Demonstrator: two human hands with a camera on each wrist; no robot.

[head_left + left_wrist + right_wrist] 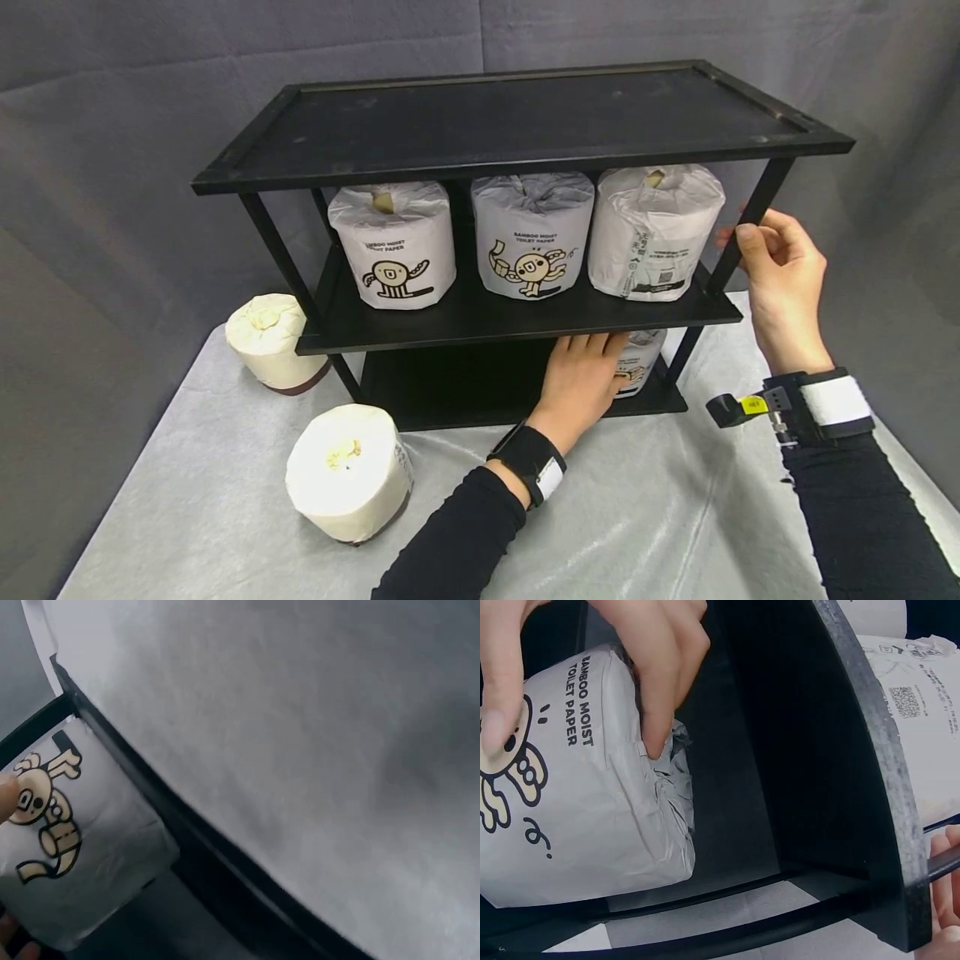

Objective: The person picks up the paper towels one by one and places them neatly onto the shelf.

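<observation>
The left hand (581, 379) reaches onto the rack's bottom shelf (450, 408) and grips a wrapped toilet paper roll (639, 367) at its right end. In the right wrist view this hand (649, 656) has its thumb on the printed side of the roll (592, 802) and fingers over its crinkled end. Only fingertips (7, 796) show beside the roll (105, 825) in the left wrist view. The right hand (787, 283) holds the right front post (761, 200) of the black rack, thumb in front; its fingers (943, 889) show at the post's side in the right wrist view.
Three wrapped rolls, left (405, 250), centre (532, 242) and right (652, 237), stand on the middle shelf below the top panel (525, 121). Two cream rolls, one behind (273, 342) and one nearer (348, 475), stand on the grey cloth (225, 500) left of the rack.
</observation>
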